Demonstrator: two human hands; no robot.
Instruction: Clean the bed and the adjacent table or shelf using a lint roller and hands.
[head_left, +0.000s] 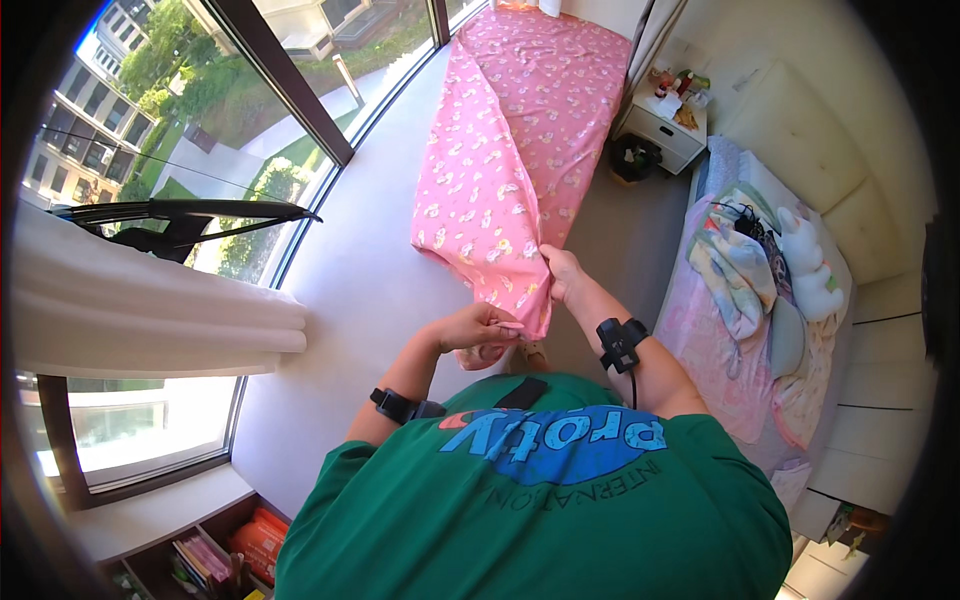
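A long pink floral cloth (491, 176) stretches away from me over a low surface beside the window. Its left side is turned over in a long diagonal fold. My left hand (476, 328) pinches the near end of the cloth just in front of my body. My right hand (562, 271) grips its right edge a little farther off. Between the hands the fabric is drawn to a narrow, gathered end, and a bunched part hangs below my left hand. What supports the far part of the cloth is hidden.
At right stands a bed (720, 375) with a crumpled blanket (731, 277) and a white plush toy (806, 262). A white nightstand (660, 135) bearing small items and a black bin (634, 159) stand ahead right. A white curtain (157, 300) and shelf compartments (217, 525) are at left.
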